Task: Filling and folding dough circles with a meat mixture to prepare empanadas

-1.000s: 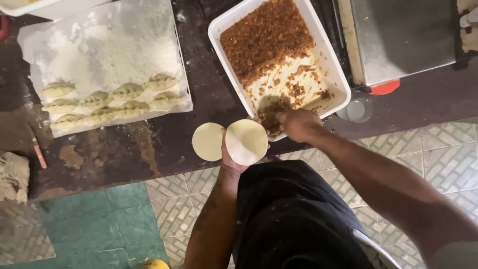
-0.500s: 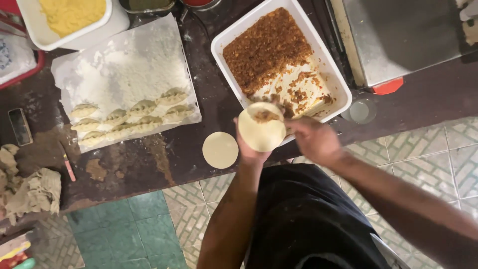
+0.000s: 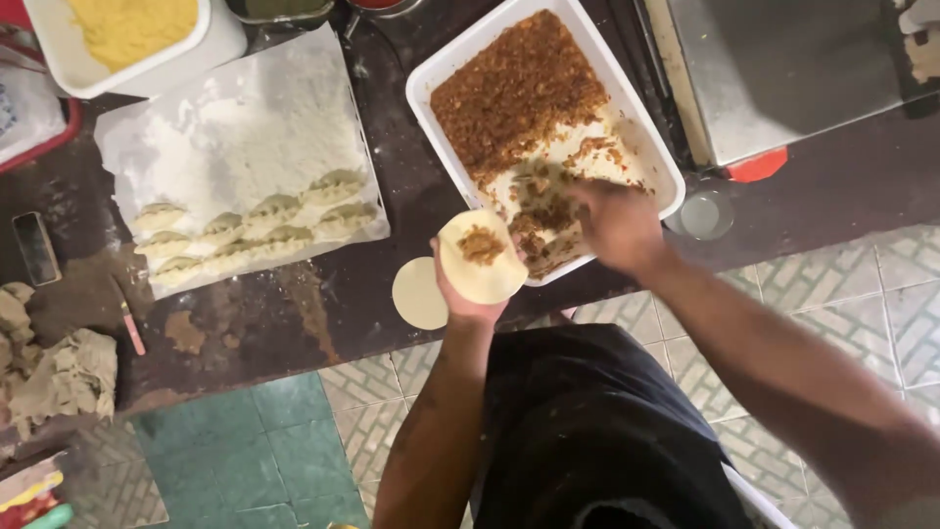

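The right hand has slid back into the white tray, fingers bunched in the brown filling, while the left hand at its 8 o'clock cups the dough round.

Lighting: soft, even daylight, moderately bright; you get no hard shadows, only a faint dark edge under the white tray. Glare: a mild sheen on the metal surface at upper right. Blur: your right hand is smeared by motion; your left hand reads sharper. Edges: slight wide-angle bending toward the corners. Overall focus slightly soft, colours warm.
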